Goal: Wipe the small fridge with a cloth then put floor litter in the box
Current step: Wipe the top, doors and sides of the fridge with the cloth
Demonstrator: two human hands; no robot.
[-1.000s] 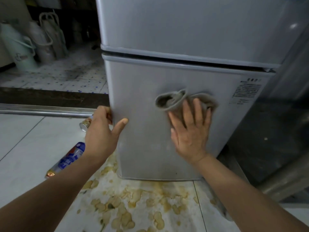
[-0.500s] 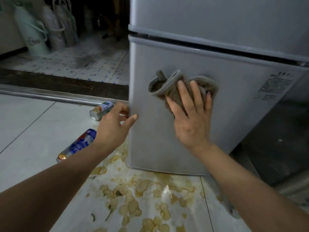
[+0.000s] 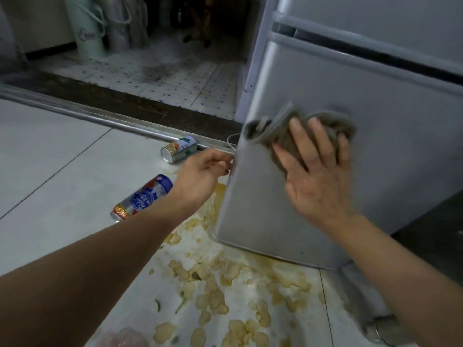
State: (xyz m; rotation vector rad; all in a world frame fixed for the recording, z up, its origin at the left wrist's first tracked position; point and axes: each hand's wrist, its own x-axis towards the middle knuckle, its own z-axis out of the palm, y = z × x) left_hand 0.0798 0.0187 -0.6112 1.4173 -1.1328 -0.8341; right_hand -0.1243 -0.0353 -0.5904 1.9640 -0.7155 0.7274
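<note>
The small silver fridge [image 3: 390,116] fills the right side of the view. My right hand [image 3: 315,176] presses a grey cloth [image 3: 280,128] flat against its lower door, near the door's left edge. My left hand [image 3: 200,171] grips that left edge lower down, fingers curled around it. On the white tiles beside it lie a blue and red can [image 3: 142,197] and a green and white can [image 3: 179,152]. Scattered chips [image 3: 213,294] lie in a yellowish spill in front of the fridge. No box is in view.
A metal door track [image 3: 100,116] runs across the floor behind the cans, with a dark sill and spotted tiles beyond. A pale green bin [image 3: 86,26] and bags stand at the back left. Another can [image 3: 383,329] lies at the lower right.
My right hand has slid the cloth left across the door toward its edge. My left hand has shifted on the edge. The view has swung left and down.
</note>
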